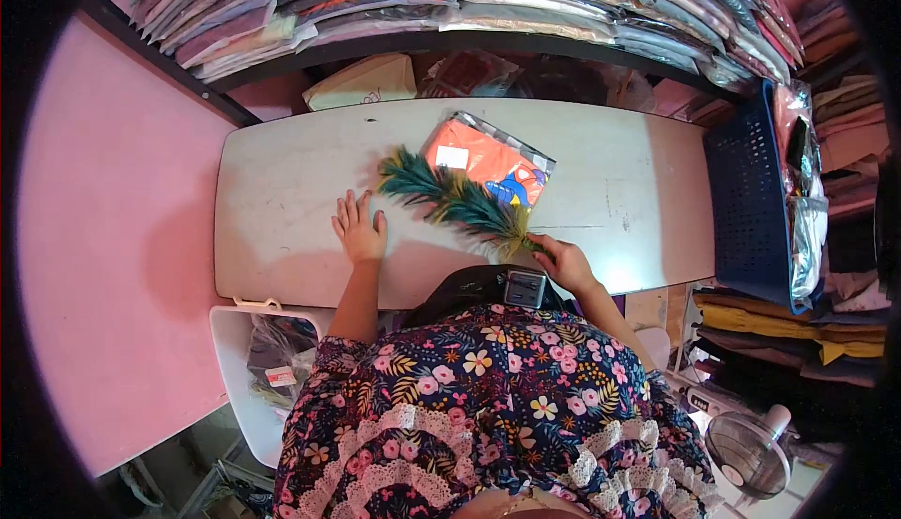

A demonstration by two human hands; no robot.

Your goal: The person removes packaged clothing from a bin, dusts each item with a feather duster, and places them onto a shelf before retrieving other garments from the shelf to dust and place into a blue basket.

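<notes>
My right hand [560, 262] is closed round the handle of a feather duster [460, 202] with green and yellow feathers. The duster slants up and left over the white table [300, 162], and part of it overlaps an orange folded garment [479, 155]. That garment has a white label and a blue cartoon print, and a checked dark edge shows behind it. Flat on the tabletop, fingers spread, my left hand [359, 230] lies just below the duster's feathered tip and holds nothing.
Stacks of bagged clothes [375, 3] fill a shelf behind the table. A blue basket [751, 190] with packaged items stands at the right, near folded clothes [788, 331] and a small fan [748, 453]. At lower left is a white bin [235, 331] holding plastic-wrapped things.
</notes>
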